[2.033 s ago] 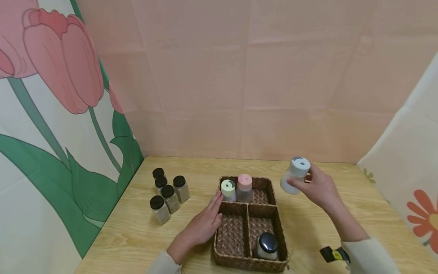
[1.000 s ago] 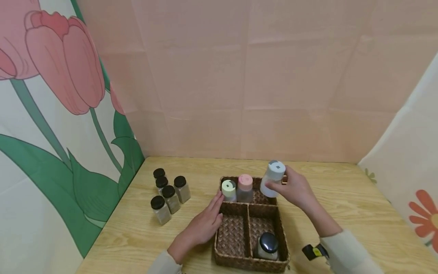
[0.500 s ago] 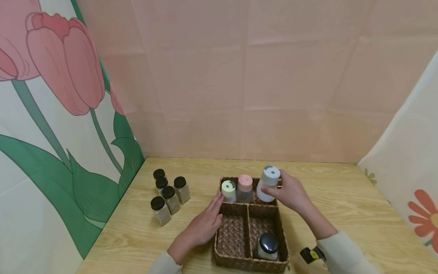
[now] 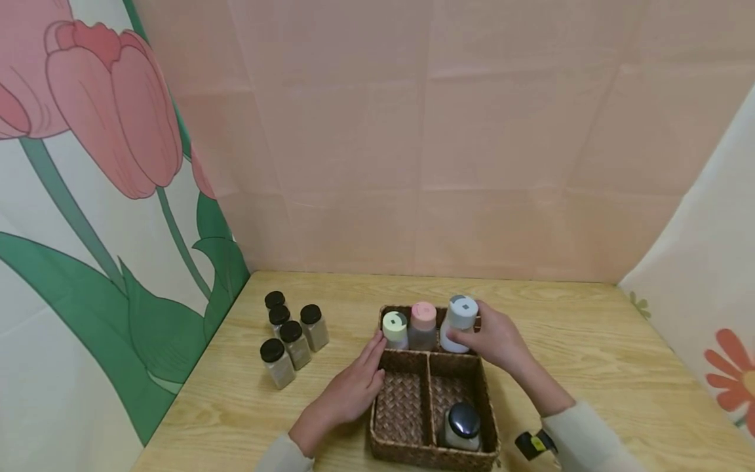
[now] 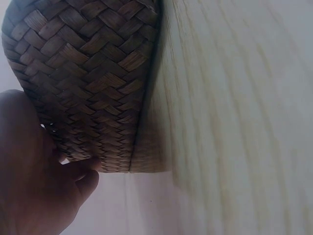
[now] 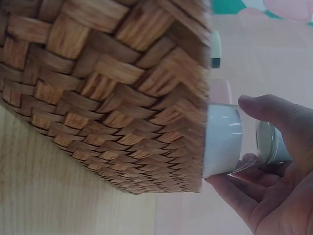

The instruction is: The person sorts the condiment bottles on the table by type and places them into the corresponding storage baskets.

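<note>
My right hand (image 4: 500, 341) holds a seasoning shaker (image 4: 460, 321) with a pale blue lid, thumb on one side and fingers on the other. The shaker is upright in the back compartment of a brown woven basket (image 4: 433, 457), its base hidden below the rim; whether it touches the bottom I cannot tell. To its left stand a pink-lidded shaker (image 4: 423, 321) and a green-lidded one (image 4: 394, 328). My left hand (image 4: 350, 387) rests with extended fingers against the basket's left wall, which the left wrist view shows as woven strips (image 5: 93, 73).
A jar with a shiny dark lid (image 4: 463, 425) stands in the front right compartment; the front left one shows its woven bottom. Several black-capped square jars (image 4: 293, 342) are grouped on the wooden table (image 4: 218, 406) at left. A black strap (image 4: 533, 446) lies by the right sleeve.
My right hand has carried the blue-lidded shaker leftward from beside the basket and lowered it into the back compartment. My left hand has kept its place against the basket.
</note>
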`<state>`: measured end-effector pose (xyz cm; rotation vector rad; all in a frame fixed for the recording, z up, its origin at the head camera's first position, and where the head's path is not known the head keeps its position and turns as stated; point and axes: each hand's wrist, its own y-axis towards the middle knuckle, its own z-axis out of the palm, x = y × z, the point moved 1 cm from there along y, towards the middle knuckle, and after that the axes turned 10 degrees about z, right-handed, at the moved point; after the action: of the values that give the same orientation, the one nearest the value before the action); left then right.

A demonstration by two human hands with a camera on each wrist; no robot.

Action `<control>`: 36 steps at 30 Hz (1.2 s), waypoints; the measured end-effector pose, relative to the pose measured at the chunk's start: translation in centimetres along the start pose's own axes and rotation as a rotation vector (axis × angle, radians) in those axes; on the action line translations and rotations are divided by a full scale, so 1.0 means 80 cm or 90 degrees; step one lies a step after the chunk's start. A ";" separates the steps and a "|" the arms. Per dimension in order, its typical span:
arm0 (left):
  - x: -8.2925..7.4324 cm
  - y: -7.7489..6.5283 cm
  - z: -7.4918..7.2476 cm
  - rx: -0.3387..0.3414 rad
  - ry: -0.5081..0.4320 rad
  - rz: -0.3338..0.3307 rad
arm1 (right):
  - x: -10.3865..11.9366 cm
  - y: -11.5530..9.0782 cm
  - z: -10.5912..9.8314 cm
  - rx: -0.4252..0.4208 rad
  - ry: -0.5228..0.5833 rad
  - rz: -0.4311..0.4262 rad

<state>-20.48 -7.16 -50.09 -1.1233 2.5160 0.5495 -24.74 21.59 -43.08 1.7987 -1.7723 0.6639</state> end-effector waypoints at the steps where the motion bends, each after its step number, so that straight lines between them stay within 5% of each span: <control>1: 0.000 0.000 0.000 0.000 0.000 0.000 | -0.001 0.001 0.001 0.000 -0.004 0.001; 36: 0.000 0.001 0.000 0.000 -0.010 -0.007 | -0.001 0.009 0.020 0.011 -0.084 0.002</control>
<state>-20.52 -7.16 -50.08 -1.1281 2.4949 0.5529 -25.46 20.61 -44.33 1.8910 -1.8600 0.5750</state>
